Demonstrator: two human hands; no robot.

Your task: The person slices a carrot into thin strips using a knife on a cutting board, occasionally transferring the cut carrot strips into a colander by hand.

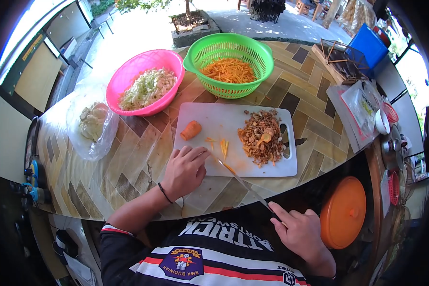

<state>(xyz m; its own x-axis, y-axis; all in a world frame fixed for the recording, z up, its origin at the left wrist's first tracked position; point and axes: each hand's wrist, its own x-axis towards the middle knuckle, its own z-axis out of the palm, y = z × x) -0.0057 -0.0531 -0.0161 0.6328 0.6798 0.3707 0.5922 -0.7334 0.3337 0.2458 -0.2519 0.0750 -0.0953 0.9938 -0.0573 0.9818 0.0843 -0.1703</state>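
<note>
My right hand [298,229] is wrapped round the handle of a knife [248,185], its blade slanting up and left over the cutting board's front edge. Orange carrot bits cling to the blade. My left hand [187,167] has bent fingers drawn together at the blade's tip; what lies between them is hidden. On the white cutting board [214,117] sits a peeled carrot piece [190,129], left of some thin carrot strips [224,148]. A pile of brownish peelings and scraps [262,136] covers the board's right side.
Behind the board stand a pink basket [112,90] of shredded cabbage and a green colander [267,59] of carrot shreds. A plastic bag [88,143] with cabbage lies left. An orange lid [343,212] is by my right arm; bowls [382,121] and trays stand far right.
</note>
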